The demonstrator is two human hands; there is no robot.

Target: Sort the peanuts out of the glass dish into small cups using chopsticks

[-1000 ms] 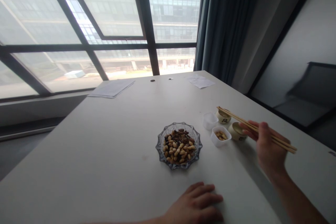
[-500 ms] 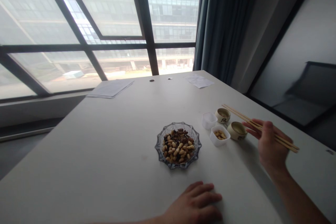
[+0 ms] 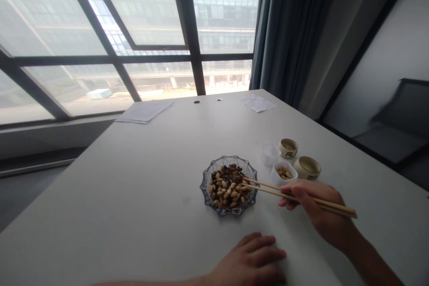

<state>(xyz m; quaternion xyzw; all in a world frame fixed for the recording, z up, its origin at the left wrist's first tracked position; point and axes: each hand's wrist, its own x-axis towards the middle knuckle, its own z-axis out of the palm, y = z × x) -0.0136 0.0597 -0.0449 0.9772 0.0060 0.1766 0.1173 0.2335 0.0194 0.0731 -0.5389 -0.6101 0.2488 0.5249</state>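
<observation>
My right hand [image 3: 315, 203] grips a pair of wooden chopsticks [image 3: 330, 204], their tips slightly apart at the right side of the nuts. A scalloped glass bowl [image 3: 208, 203] holds peanuts [image 3: 225, 193] in front and darker brown nuts or seeds [image 3: 231, 172] behind. Whether the tips pinch a nut I cannot tell. My left hand [image 3: 251, 261] rests on the table nearer to me than the bowl, fingers stretched out and holding nothing. Just beyond my right hand stands a white plastic cup [image 3: 279, 178] with some peanuts [image 3: 284, 173] in it.
Behind that cup are another translucent plastic cup [image 3: 270, 155] and two small cream ceramic cups [image 3: 288, 147] with dark markings. Paper sheets [image 3: 145, 112] lie at the far left of the white table [image 3: 134, 187], and another sheet [image 3: 258, 103] at the far right. Windows and a dark curtain stand behind.
My right hand has swung left and toward me, bringing the chopstick tips from above the ceramic cups to the nuts in the glass bowl. My left hand stays in place.
</observation>
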